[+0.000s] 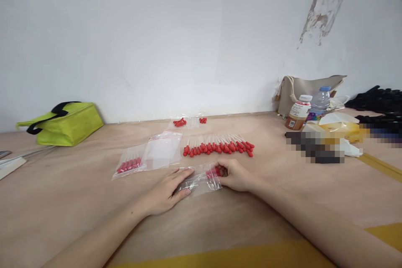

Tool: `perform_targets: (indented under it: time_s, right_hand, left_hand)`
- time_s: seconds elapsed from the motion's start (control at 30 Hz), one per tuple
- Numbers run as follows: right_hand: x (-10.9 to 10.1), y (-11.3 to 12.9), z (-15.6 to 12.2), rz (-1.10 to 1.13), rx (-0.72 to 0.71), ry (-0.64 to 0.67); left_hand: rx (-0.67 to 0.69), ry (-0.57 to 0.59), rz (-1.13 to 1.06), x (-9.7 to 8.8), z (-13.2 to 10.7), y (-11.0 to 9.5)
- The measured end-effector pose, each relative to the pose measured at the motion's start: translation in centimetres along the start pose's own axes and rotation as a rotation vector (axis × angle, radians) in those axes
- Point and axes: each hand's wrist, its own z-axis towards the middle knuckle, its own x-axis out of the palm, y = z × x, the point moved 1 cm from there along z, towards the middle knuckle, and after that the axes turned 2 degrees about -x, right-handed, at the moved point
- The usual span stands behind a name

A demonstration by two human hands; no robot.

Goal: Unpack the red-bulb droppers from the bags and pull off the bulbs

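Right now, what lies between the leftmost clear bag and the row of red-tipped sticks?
In the head view, flat transparent bags lie between that clear bag and the sticks.

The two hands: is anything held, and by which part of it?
The right hand seems to hold red-tipped sticks by their red ends; the left hand rests on the clear bag.

I record red ends and whitish stems on my row of sticks; my plastic bag, transparent; the pouch, lime green with black handle; tabletop, light brown; wall, white with grey-brown patch.
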Motion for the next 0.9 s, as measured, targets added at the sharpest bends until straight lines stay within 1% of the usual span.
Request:
perform_targets:
  time_s: [0.07, 0.13, 0.23, 0.3, 0.37, 0.47, 0.53, 0.6, 0.63, 0.67, 0.73, 0.8, 0.87, 0.9]
  right_hand:
    - [-0.5, -0.4, -0.1, 0.171, 0.040, 0.013]
    - [-0.9, -0.7, -0.1, 0.357, 0.111, 0.034]
    - [-1.7, -1.3, -0.1, 0.502, 0.212, -0.011]
    - [-2.5, -1.5, -0.2, 0.525, 0.264, -0.063]
    - [-3.8, -1.5, -0.2, 0.513, 0.297, -0.096]
    - [-6.4, -1.0, -0.3, 0.459, 0.279, -0.158]
    - [-8.1, -0.5, -0.3, 0.436, 0.239, -0.235]
    - [-8.8, 0.0, -0.3, 0.407, 0.170, -0.330]
    - [-8.6, 0.3, -0.3, 0.376, 0.120, -0.379]
    - [-8.1, 0.6, -0.3, 0.326, 0.055, -0.427]
    - [-6.3, 1.1, -0.3, 0.155, -0.106, -0.498]
    - [-3.9, 1.4, -0.5, -0.111, -0.290, -0.508]
    - [-1.7, 1.6, -0.8, -0.375, -0.522, -0.451]
    - [-0.8, 1.7, -1.0, -0.487, -0.625, -0.394]
  left_hand:
    - [0.020, -0.002, -0.008, -0.2, -0.1, 0.1]
    - [0.031, 0.017, -0.007, -0.5, -0.2, 0.2]
    - [0.037, 0.074, 0.004, -0.9, -0.4, 0.4]
    - [0.039, 0.106, 0.009, -1.0, -0.5, 0.5]
    - [0.042, 0.123, 0.005, -1.2, -0.7, 0.8]
    - [0.021, 0.153, -0.012, -1.5, -1.0, 1.0]
    - [-0.004, 0.177, -0.033, -1.8, -1.1, 1.0]
    - [-0.019, 0.178, -0.078, -2.1, -1.0, 0.8]
    - [-0.022, 0.160, -0.117, -2.1, -0.7, 0.6]
    - [-0.028, 0.127, -0.169, -2.2, -0.4, 0.3]
    - [-0.079, 0.025, -0.332, -2.1, 0.8, -0.5]
    - [-0.207, -0.065, -0.613, -1.9, 2.3, -1.5]
    - [-0.385, -0.084, -0.977, -1.4, 3.9, -2.7]
    - [-0.458, -0.075, -1.141, -1.1, 4.6, -3.3]
